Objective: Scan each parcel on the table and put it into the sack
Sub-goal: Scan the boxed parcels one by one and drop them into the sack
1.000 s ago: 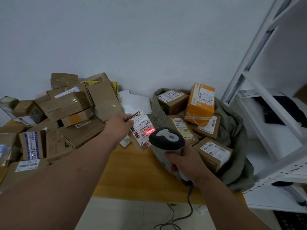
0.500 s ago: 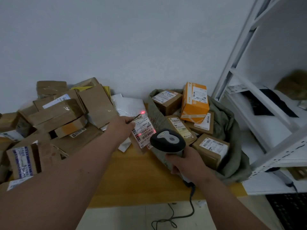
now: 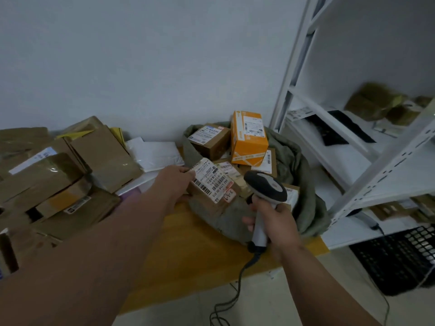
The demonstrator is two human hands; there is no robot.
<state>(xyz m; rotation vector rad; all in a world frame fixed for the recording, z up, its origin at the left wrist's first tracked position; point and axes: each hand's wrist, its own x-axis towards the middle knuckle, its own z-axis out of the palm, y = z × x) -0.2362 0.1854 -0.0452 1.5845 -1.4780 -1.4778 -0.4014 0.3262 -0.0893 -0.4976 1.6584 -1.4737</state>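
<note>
The left hand (image 3: 173,184) reaches to the centre of the frame and holds a small brown cardboard parcel with a white barcode label (image 3: 213,184). The grip is at the parcel's left end, thumb below and fingers on top. The parcel is held just above the near edge of the olive-green fabric sack (image 3: 303,175), label face up and tilted.

The right hand (image 3: 274,222) sits right of centre, its grip wrapped around the handle of a grey and white corded barcode scanner (image 3: 266,189). The scanner head lies just to the right of the held parcel. A black cable (image 3: 235,288) hangs from the handle base towards the lower edge of the frame.

The sack lies open on the right end of the yellow wooden worktop (image 3: 188,250). Inside it are an orange carton with a white label (image 3: 248,137) standing upright, a brown labelled box (image 3: 209,140) to its left, and further labelled boxes partly hidden behind the scanner.

At the left of the frame a pile of brown cardboard parcels (image 3: 58,175) covers the worktop. White plastic mailers (image 3: 156,154) lie between the pile and the sack.

A white metal shelving rack (image 3: 353,142) fills the right of the frame. A black plastic crate (image 3: 397,257) stands at lower right.
</note>
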